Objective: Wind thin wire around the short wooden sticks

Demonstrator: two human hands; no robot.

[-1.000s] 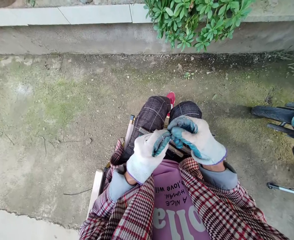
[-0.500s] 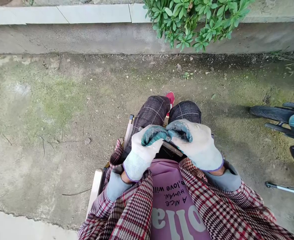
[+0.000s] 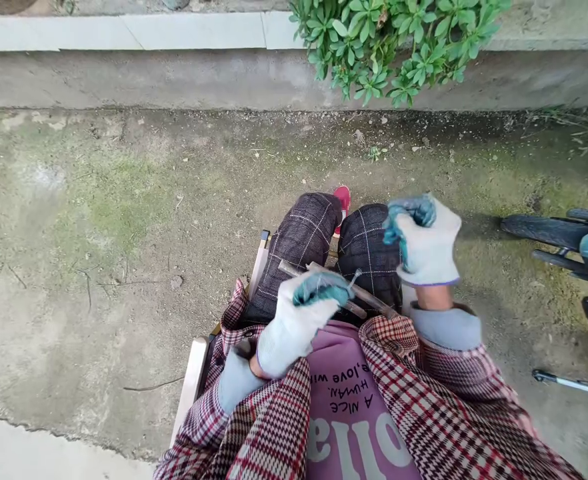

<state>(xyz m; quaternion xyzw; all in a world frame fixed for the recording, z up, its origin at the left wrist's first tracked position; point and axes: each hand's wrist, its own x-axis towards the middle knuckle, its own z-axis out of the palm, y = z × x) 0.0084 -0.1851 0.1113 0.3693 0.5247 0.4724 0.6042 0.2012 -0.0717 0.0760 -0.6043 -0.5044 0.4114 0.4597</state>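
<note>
My left hand (image 3: 309,307), in a white knit glove with teal-coated fingers, is closed low over my lap. A short thin pale piece (image 3: 355,276), perhaps wire, sticks up from its fingertips; its kind is too small to make out. Two slender grey-brown sticks (image 3: 374,299) lie across my lap beneath the hand, their middles hidden by it. Raised over my right knee is my right hand (image 3: 427,237), gloved alike, fingers curled and somewhat blurred. Whatever those fingers pinch, if anything, is not visible.
A leafy green shrub (image 3: 399,47) overhangs the low concrete wall (image 3: 149,80) ahead. To the right stand a black wheel (image 3: 544,230) and a metal rod (image 3: 574,381). The frame of my chair (image 3: 191,380) shows at left, on mossy, gritty ground (image 3: 124,193).
My right hand has parted from the left and moved up and to the right. My left hand stays low, shifted slightly right and down. The sticks on my lap now show more.
</note>
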